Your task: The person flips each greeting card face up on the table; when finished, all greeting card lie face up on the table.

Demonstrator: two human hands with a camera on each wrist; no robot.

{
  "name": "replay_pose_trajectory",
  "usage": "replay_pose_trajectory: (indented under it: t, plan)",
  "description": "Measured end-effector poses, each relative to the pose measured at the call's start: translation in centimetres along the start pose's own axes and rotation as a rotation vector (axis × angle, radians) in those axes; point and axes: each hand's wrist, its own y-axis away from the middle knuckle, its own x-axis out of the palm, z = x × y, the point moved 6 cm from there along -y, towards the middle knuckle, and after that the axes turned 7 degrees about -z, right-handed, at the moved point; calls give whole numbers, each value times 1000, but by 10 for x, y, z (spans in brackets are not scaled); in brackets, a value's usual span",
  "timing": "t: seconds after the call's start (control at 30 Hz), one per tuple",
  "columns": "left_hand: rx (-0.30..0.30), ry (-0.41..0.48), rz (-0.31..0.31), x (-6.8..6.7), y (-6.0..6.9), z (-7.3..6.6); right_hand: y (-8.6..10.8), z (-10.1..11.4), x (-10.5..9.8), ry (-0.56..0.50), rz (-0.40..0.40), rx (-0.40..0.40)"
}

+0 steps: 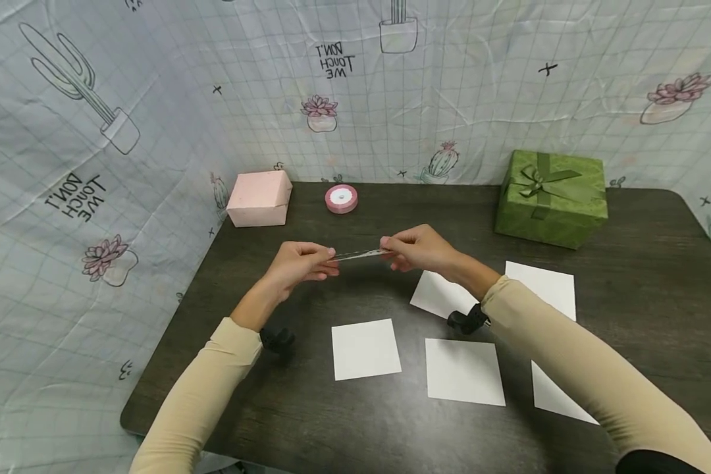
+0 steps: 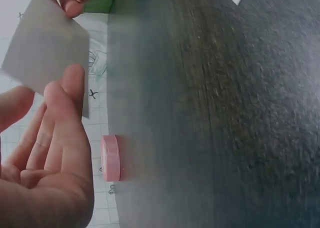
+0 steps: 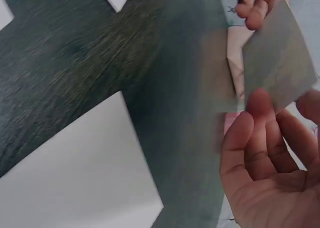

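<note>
In front of the ribbon spool (image 1: pixel 341 205), left hand (image 1: pixel 299 264) and right hand (image 1: pixel 419 249) pinch a sheet (image 1: pixel 358 255), likely steadying both ends.

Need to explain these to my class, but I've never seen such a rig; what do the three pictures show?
There is no robot here: a person works with a bare left hand and right hand. The wide picture is seen from the person's head, looking forward and down; the other two are taken from each wrist. Each hand has its grip on one end of a thin, flat sheet, raised above the dark table. On that table lie white pieces of paper or card, a pink box, a pink roll, perhaps ribbon, and a green box.
</note>
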Motion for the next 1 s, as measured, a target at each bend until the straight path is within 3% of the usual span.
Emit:
replay_pose_trajectory:
  t: [0.2,0.37,0.53,0.63,0.8,1.0]
  plan:
    - [100,-198,-40,1,-1,6,0,-1,14,336,3,-255]
    - [243,-424,-61,9,-1,15,-2,-9,31,524,12,-413]
    - [396,-652,-92,20,1,17,-2,-16,43,704,2,-478]
    - [457,-756,-124,25,3,15,-1,-18,45,782,-20,-499]
    - [491,-892,-160,29,5,12,-3,-18,46,842,-38,-497]
    - [522,-955,-190,30,7,11,-1,-16,44,857,-89,-530]
